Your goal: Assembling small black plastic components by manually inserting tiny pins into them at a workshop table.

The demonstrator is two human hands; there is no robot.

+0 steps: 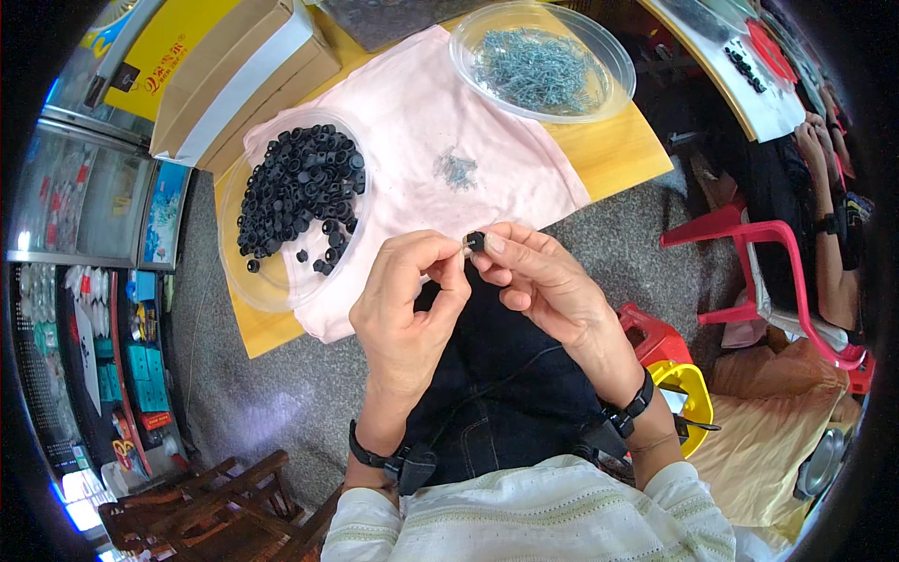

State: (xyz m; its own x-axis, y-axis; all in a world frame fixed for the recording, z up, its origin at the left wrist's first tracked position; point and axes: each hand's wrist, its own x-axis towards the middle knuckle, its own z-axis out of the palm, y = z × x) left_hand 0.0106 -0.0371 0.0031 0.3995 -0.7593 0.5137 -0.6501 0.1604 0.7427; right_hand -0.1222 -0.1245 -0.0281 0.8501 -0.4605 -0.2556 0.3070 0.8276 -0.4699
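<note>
Between the thumb and fingers of my right hand (548, 276) is a small black plastic cap (476, 241), held over my lap by the table's near edge. My left hand (412, 290) pinches right beside the cap, its fingertips meeting it; a tiny pale bit shows there, too small to name. Ahead, on a pink cloth (412, 122), lies a little heap of thin silvery metal pieces (457, 171). To the left a clear round tray (281, 298) holds many similar black parts (300, 187). A second clear tub (459, 70), far right, contains a large pile of silvery metal pieces (538, 70).
The cloth covers much of a yellow table (637, 159). A cardboard box (243, 80) stands at its far left. Rightward are a pink plastic stool (749, 234), a yellow container (688, 403) and another person's arm (833, 272) beside a white table (758, 103). Shelves (94, 356) line the left.
</note>
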